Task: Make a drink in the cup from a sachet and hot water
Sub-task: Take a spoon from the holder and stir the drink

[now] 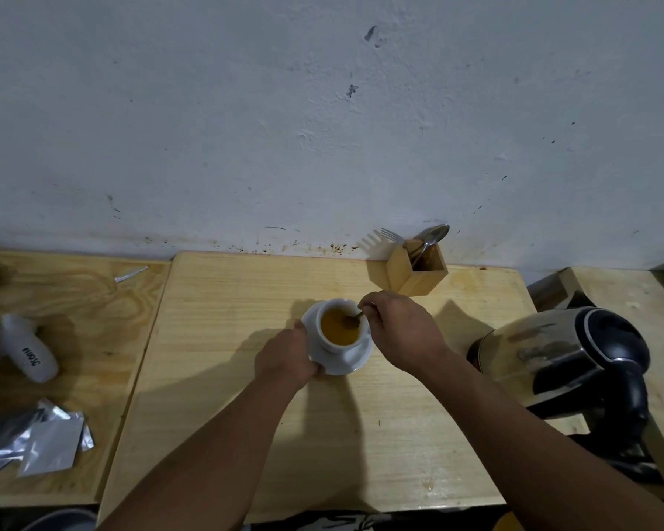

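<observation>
The pale wooden counter (246, 377) carries a steel kettle (560, 358) at its right end. Silver sachets (43, 438) lie far left. Mid-counter, a white saucer (342, 362) bears the white cup (332, 343) of orange drink. The left hand (284, 358) is closed on the saucer's rim; the right hand (399, 327) pinches a spoon (352, 319) dipped in the cup.

Reaching in from six o'clock with both bare forearms, converging toward twelve. Left hand (286, 360) curling knuckles-up, fingers closing on the saucer (355, 361) rim at nine o'clock. Right hand (401, 333) arching at three o'clock, fingertips pinching the spoon (355, 319) handle, wrist bending down.
</observation>
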